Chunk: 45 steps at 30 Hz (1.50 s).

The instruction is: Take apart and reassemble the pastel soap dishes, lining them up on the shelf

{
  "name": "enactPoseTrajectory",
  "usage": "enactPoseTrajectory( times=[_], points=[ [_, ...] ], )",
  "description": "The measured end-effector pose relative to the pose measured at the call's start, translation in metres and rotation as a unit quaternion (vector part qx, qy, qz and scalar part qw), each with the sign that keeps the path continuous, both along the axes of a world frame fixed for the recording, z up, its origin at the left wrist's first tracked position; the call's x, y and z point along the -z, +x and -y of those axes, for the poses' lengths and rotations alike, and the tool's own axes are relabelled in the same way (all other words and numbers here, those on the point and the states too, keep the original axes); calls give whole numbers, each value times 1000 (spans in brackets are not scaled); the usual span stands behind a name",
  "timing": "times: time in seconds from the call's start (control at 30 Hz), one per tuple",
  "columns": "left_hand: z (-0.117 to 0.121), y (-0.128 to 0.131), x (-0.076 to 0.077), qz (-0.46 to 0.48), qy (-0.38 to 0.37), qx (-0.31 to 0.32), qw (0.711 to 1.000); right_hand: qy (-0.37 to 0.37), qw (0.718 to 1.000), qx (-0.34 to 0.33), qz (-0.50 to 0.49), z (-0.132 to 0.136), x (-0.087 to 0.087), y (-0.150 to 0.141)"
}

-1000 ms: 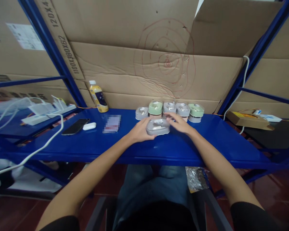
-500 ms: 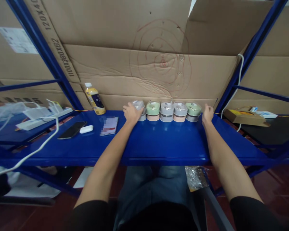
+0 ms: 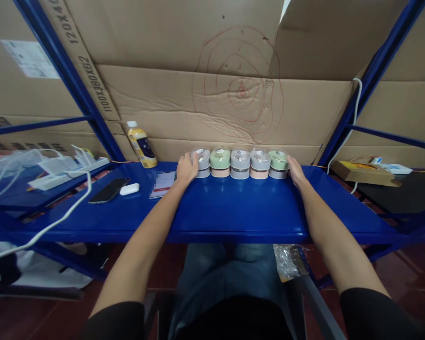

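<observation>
Several small rounded containers stand side by side in a row on the blue table, each looking like two tiers. At the left end is a grey container (image 3: 201,159), with my left hand (image 3: 187,169) against its outer side, fingers extended. To its right come a green container with a peach base (image 3: 220,160), a grey one (image 3: 240,163), and a grey one with a peach base (image 3: 260,163). The right end holds a green container with a grey base (image 3: 278,163). My right hand (image 3: 296,173) lies along its outer side with fingers straight. Neither hand wraps around a container.
A yellow drink bottle (image 3: 142,145) stands at the back left of the blue table (image 3: 233,212). Nearby lie a phone (image 3: 108,190), a white earphone case (image 3: 129,189) and a flat, partly blurred item (image 3: 162,184). Cardboard (image 3: 156,104) walls the back; a white cable (image 3: 62,215) hangs left.
My right hand has moved left onto the end green container. The gaps between containers now look more even. My left hand has shifted slightly left, off the grey container's top to its side.
</observation>
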<state>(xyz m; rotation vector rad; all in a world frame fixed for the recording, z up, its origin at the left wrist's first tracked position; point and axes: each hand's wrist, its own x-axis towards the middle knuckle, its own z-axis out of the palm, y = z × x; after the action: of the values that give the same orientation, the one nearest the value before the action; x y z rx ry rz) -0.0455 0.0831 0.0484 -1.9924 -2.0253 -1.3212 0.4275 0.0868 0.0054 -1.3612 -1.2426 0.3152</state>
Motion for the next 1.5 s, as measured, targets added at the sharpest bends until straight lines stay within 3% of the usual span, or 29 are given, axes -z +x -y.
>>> enactPoseTrajectory(
  times=[0.2,0.33,0.43,0.6,0.7,0.83,0.9,1.0,1.1,1.17,1.33,1.5],
  points=[
    [-4,-41,1,-18,13,-13,1000,-48,993,-93,-58,5,-5,-38],
    [-2,-50,0,3,0,-22,1000,-48,997,-9,60,16,-11,-59],
    [2,-44,1,17,-10,-38,999,-25,983,42,174,23,-16,-73],
    [21,-24,-5,-11,54,-61,997,-38,978,73,192,28,-21,-84],
    [39,-8,-15,-39,136,-8,990,1,984,105,142,28,-29,-78],
    [65,22,-27,-70,186,136,971,91,984,141,59,38,-52,-63],
    [74,37,-28,-56,159,231,958,128,988,79,36,49,-66,-62],
    [78,50,-20,21,54,367,928,102,984,-135,50,71,-82,-77],
    [75,49,-5,86,-55,449,888,-7,927,-356,119,93,-84,-106],
    [74,44,5,81,-94,474,872,-72,880,-447,145,101,-77,-124],
    [78,36,21,33,-122,495,860,-114,826,-515,196,96,-53,-141],
    [83,44,25,-18,-89,451,888,-122,821,-468,303,88,-45,-135]
  ],
)
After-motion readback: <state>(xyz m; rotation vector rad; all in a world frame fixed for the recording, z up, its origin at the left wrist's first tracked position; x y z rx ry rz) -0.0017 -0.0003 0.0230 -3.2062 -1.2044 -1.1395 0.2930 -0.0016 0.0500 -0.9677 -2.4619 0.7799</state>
